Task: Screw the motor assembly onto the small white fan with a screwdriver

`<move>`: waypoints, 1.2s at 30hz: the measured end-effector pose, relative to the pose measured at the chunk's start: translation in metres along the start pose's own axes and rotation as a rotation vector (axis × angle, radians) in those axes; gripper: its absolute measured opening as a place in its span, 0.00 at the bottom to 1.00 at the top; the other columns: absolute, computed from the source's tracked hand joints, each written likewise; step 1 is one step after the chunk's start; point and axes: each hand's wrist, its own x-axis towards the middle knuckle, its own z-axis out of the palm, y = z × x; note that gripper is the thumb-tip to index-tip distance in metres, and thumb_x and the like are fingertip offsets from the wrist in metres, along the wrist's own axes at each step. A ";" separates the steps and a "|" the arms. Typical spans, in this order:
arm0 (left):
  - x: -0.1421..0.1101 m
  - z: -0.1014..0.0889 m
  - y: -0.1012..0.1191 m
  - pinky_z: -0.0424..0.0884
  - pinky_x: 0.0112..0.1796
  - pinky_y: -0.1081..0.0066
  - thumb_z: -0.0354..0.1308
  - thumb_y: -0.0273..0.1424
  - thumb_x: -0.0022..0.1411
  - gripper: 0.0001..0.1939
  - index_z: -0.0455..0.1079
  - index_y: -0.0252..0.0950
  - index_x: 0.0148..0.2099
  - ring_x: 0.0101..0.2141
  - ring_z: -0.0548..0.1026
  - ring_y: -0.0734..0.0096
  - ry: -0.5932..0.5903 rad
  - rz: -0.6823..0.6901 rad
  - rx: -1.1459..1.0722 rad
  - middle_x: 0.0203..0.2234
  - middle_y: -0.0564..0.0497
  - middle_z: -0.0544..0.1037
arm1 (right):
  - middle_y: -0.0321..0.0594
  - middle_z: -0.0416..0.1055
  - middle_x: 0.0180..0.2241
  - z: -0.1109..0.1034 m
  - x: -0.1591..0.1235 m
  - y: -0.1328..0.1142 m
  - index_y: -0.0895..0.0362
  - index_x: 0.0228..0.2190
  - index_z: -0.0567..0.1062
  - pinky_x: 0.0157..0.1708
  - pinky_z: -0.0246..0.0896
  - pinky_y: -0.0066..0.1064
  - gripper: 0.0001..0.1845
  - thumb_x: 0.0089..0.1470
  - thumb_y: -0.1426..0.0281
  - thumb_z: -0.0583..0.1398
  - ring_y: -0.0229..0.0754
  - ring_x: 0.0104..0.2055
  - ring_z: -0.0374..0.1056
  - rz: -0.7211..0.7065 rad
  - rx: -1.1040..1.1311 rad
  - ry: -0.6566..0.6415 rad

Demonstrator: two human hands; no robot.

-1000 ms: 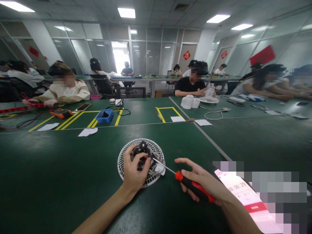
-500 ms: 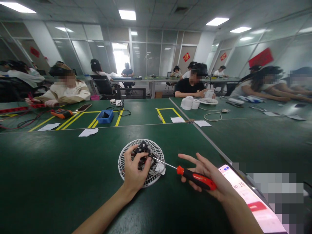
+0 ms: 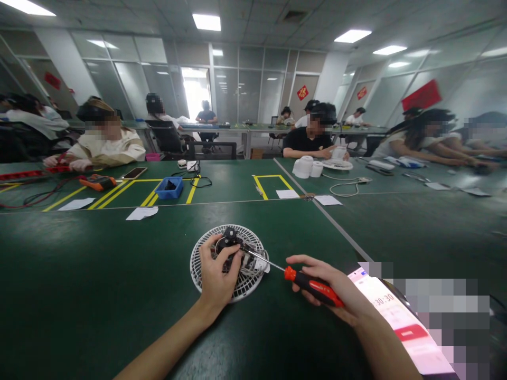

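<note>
"Where's the work?"
"White grille (image 3: pixel 250 287), short of the counter's (image 3: pixel 99 274) far edge; left hand (image 3: pixel 217 275) pinching black assembly (image 3: pixel 229 235) on it; right hand (image 3: pixel 348 295) holding screwdriver (image 3: pixel 317 287)."
"Step?"
"Screwdriving, apparently; turning calls for a seated tip."

One left hand (image 3: pixel 217 272) and one right hand (image 3: pixel 328 285) of the wearer; one screwdriver (image 3: pixel 315 288); two round white grilles (image 3: pixel 249 287); one blue bin (image 3: pixel 169 189); one orange meter (image 3: pixel 97 182); at least four paper sheets (image 3: pixel 142 212).

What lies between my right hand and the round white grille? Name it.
The head view shows the screwdriver, its metal shaft reaching from the right hand to over the white grille.
</note>
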 end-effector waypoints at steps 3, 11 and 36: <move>0.000 0.000 -0.001 0.69 0.51 0.56 0.63 0.34 0.63 0.06 0.77 0.42 0.42 0.56 0.66 0.57 -0.005 0.013 0.000 0.54 0.47 0.65 | 0.42 0.78 0.27 -0.003 0.002 0.002 0.59 0.50 0.72 0.20 0.54 0.23 0.26 0.52 0.61 0.63 0.36 0.22 0.65 -0.021 -0.044 -0.010; -0.001 -0.001 0.002 0.68 0.51 0.55 0.64 0.36 0.62 0.07 0.77 0.42 0.42 0.56 0.66 0.57 0.007 0.016 -0.010 0.54 0.47 0.65 | 0.42 0.80 0.34 -0.014 0.007 0.001 0.55 0.50 0.72 0.32 0.65 0.31 0.30 0.47 0.58 0.70 0.44 0.36 0.74 -0.088 -0.112 0.014; -0.024 -0.010 0.003 0.65 0.60 0.48 0.58 0.31 0.66 0.15 0.69 0.39 0.54 0.63 0.60 0.52 -0.052 0.155 0.090 0.62 0.41 0.57 | 0.39 0.77 0.24 -0.017 0.010 0.005 0.56 0.45 0.71 0.13 0.52 0.21 0.30 0.57 0.43 0.56 0.34 0.17 0.64 0.043 -0.309 -0.064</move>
